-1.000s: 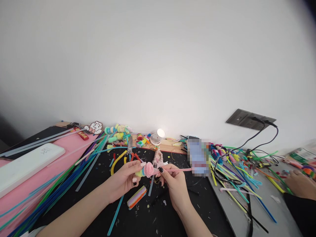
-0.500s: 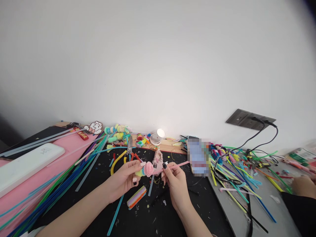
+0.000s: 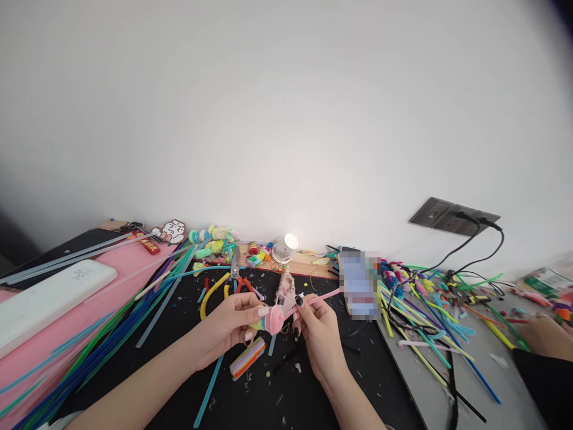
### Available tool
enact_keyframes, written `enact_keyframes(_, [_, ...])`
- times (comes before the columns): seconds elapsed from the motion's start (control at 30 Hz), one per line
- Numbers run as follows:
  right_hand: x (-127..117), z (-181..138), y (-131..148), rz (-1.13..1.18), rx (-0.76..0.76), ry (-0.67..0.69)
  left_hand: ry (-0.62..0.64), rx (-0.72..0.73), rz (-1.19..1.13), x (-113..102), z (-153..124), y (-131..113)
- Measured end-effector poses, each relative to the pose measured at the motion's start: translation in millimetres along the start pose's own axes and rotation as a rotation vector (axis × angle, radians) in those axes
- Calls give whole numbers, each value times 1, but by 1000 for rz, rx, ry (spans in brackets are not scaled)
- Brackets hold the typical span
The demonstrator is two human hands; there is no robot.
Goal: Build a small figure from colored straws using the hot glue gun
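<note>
At far left, a long white box (image 3: pixel 58 304) on a pink sheet (image 3: pixel 125 255), next to a loose sheaf of blue and green stems (image 3: pixel 96 358). Farther right, on the black worktop (image 3: pixel 250 406), upright-pointing scissors (image 3: pixel 235 272). Just below, in left hand (image 3: pixel 235 323), above a striped block (image 3: pixel 248 359), holds a fuzzy coil (image 3: pixel 274 319) with thumb and fingers closed around it, pink end facing right, between the two hands and over the worktop. Behind, near the wall, a white cup (image 3: pixel 281 251). In right hand (image 3: pixel 320 334), pinches a pink stem (image 3: pixel 326 297) between thumb and curled fingers, running left toward the coil and right toward a pixelated panel (image 3: pixel 360 283). At far right, beyond scattered stems (image 3: pixel 441 343), another person's hand (image 3: pixel 548 333), grip unclear.
</note>
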State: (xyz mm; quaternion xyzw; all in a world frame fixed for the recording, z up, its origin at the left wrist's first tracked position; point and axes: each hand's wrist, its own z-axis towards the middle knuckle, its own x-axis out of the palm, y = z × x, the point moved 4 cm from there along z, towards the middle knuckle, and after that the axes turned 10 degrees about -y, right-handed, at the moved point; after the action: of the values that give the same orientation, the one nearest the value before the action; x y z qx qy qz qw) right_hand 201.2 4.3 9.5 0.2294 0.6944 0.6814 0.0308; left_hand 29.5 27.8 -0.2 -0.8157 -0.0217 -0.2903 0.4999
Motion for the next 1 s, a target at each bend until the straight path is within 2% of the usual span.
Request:
enact_keyframes(0.17, [-4,1,-1,-8,-25,-58,-12,113,147,4,-1,-4])
enact_keyframes(0.47, [-8,4,-1,-52,-70,-130,79,246,318,9,-1,3])
enact_keyframes(0.73, [-7,2,0,-69,-76,-113,86,175,517,12,-6,5])
enact_keyframes(1.0, [-5,2,2,-71,-93,-64,111,200,526,12,-5,6])
